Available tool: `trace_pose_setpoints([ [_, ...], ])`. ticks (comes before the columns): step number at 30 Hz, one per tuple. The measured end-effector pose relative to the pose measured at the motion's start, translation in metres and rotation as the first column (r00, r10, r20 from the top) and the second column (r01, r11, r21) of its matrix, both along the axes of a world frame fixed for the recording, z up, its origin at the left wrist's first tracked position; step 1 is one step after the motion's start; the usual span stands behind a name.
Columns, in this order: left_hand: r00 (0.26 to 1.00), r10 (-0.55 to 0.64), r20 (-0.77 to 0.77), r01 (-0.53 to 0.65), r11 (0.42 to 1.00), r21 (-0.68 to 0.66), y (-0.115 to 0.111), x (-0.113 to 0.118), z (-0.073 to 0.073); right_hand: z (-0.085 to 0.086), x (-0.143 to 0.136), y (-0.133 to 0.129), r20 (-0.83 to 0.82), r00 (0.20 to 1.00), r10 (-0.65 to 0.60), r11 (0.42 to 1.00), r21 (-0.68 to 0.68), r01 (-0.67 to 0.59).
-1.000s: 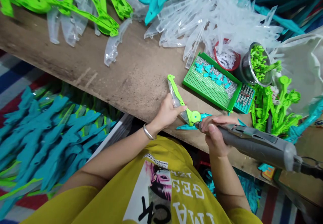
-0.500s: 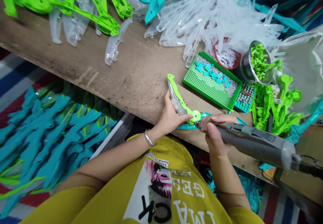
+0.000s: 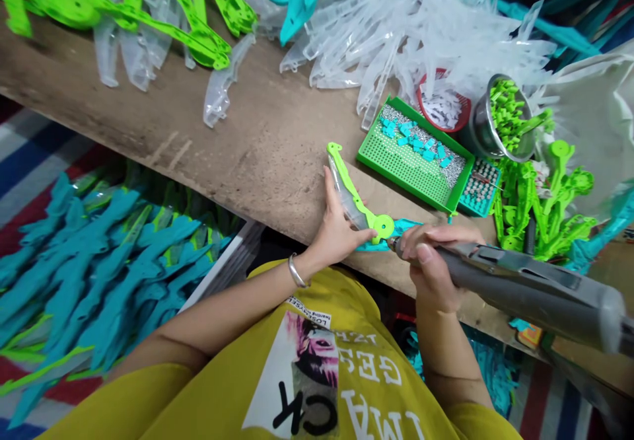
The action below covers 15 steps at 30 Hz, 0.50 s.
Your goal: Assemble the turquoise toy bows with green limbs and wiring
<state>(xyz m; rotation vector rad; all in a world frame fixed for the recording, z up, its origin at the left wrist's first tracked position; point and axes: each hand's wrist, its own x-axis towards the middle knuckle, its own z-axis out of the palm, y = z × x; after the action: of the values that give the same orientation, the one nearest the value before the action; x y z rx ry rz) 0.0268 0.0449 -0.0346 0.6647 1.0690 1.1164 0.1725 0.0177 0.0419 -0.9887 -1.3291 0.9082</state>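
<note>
My left hand grips a plastic toy part, bright green along one edge and clear on the other, with a round green disc at its near end. Its thumb presses beside that disc. A dark grey electric screwdriver lies in my right hand, fingers wrapped round its front end. The tip of the tool is close by the green disc; whether it touches cannot be made out. Beyond the disc, a teal plastic piece shows partly behind my right hand.
A green tray holds silvery bits and teal pieces. Nearby are a teal box, a red basket and a metal bowl of green parts. Clear parts are heaped behind; teal assemblies lie lower left.
My right hand and the screwdriver have shifted slightly right, with the tool's tip drawing a little away from the disc. The left hand keeps its hold on the toy part.
</note>
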Motion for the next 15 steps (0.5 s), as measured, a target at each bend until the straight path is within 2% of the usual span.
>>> trace_pose_setpoints([
  [3,0.999,0.035,-0.023,-0.034,0.999,0.023,0.003,0.0,-0.006,0.001,-0.002,0.002,-0.022,0.999,0.028,0.999,0.038,-0.027],
  [10,0.998,0.063,0.015,-0.063,0.998,0.005,0.011,-0.002,-0.012,-0.021,-0.003,0.005,0.046,0.999,-0.024,1.0,-0.014,0.024],
  [15,0.995,0.094,-0.015,-0.095,0.995,-0.011,0.012,0.0,-0.014,-0.026,-0.001,0.005,0.039,0.999,0.025,1.0,0.011,-0.025],
])
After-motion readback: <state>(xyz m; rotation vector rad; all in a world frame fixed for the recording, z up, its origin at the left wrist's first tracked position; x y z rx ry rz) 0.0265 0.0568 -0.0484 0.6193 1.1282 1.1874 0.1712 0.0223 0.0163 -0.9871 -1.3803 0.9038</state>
